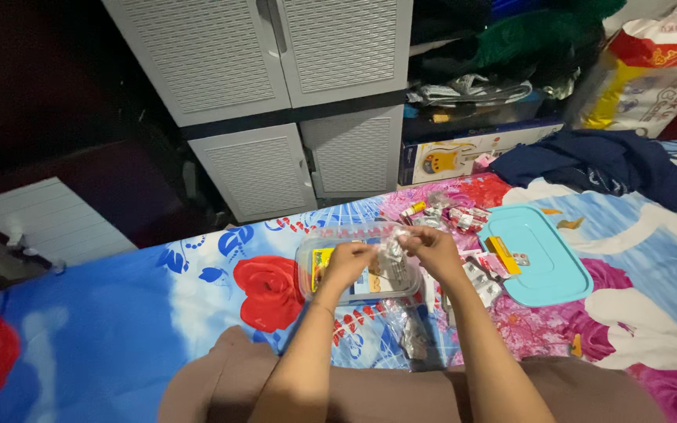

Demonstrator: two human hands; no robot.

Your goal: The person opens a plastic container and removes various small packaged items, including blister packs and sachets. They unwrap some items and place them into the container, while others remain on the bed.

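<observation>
A big bed sheet (119, 329) with blue sky, red roses and white swans covers the bed. Behind the far edge of the bed stands a grey plastic cupboard (276, 86) with doors. A dark blue cloth (605, 164) lies near the far right corner. A light blue plastic lid (546, 270) sits flat on the right side of the bed. A clear plastic box (331, 235) sits in the middle, close to the near edge. Small silver pill strips (479, 274) lie between the box and the lid. Over the box, the left hand (348, 261) and the right hand (432, 247) both pinch one small crinkly clear packet (392, 249), each grip closed on an end.
</observation>
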